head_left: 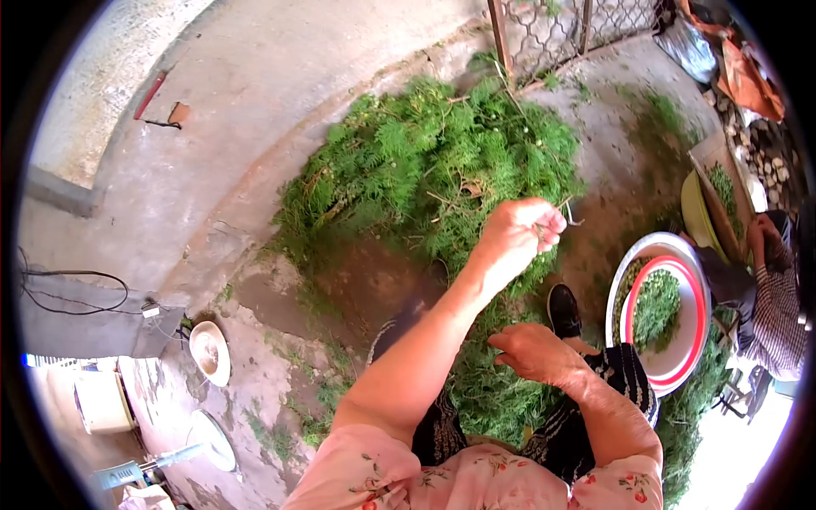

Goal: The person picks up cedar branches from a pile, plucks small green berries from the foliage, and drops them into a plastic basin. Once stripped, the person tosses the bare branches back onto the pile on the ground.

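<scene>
My left hand [523, 231] is raised over the right side of a large heap of feathery green branches [433, 161]. Its fingers are curled in a pinch, and a thin pale stem-like bit [571, 212] shows just past the fingertips; what they hold cannot be made out. Lower and closer to my lap, my right hand [540, 353] has its fingers bent together, with their undersides hidden. More loose greenery [497, 395] lies beneath it, between my knees. To its right stands a big metal basin [614, 293] with a red-rimmed bowl [702, 310] inside, holding picked green leaves [657, 299].
At the right edge another person [778, 314] sits beside a yellow-green basin [701, 217]. A metal lattice gate [552, 34] stands at the back. On the left are a straw-coloured hat-like object [210, 353], a fan [212, 440] and a black cable [76, 274].
</scene>
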The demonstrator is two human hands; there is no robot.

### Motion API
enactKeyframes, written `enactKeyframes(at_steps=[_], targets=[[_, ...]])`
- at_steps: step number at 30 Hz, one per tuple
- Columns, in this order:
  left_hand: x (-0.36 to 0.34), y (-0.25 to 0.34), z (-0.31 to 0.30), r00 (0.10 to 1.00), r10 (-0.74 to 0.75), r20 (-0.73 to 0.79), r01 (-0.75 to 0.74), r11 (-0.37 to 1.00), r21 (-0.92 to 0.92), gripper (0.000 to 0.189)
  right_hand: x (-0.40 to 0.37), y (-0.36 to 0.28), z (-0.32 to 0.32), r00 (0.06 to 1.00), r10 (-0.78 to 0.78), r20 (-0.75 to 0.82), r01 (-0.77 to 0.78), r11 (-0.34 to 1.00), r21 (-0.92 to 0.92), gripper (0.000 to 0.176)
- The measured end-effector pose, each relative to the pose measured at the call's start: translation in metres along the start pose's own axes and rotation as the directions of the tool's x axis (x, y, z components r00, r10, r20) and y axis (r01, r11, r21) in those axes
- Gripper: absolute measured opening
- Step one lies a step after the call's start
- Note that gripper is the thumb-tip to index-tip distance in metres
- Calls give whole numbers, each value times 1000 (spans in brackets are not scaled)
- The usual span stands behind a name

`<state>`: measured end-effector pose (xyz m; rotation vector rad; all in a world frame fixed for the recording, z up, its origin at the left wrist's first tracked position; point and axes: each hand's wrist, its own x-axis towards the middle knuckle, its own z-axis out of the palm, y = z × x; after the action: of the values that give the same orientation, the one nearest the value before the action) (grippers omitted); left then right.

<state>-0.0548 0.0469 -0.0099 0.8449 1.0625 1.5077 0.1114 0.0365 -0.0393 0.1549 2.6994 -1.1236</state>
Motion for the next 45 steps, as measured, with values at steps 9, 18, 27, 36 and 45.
enactKeyframes(at_steps=[9, 18, 27, 36, 45], targets=[[-8, 5, 1, 989, 107, 97, -142, 591, 794, 14, 10, -9, -4, 999, -31, -35, 29, 999, -35, 24], [-25, 7, 1, 981, 36, 193, -194, 315, 929, 25, 20, 7, 15, 994, -95, -46, 91, 993, -68, 25], [-23, -1, -9, 980, -102, 170, -123, 354, 927, 21, 16, -3, -5, 990, -35, -135, 27, 998, -65, 15], [-15, -14, -6, 958, -135, 254, -241, 103, 965, 25, -15, 20, 2, 947, 171, -271, -165, 985, 45, 20], [-22, -31, 11, 937, -310, 162, -111, 177, 978, 31, -83, 18, 15, 869, 283, -407, -273, 958, 85, 22]])
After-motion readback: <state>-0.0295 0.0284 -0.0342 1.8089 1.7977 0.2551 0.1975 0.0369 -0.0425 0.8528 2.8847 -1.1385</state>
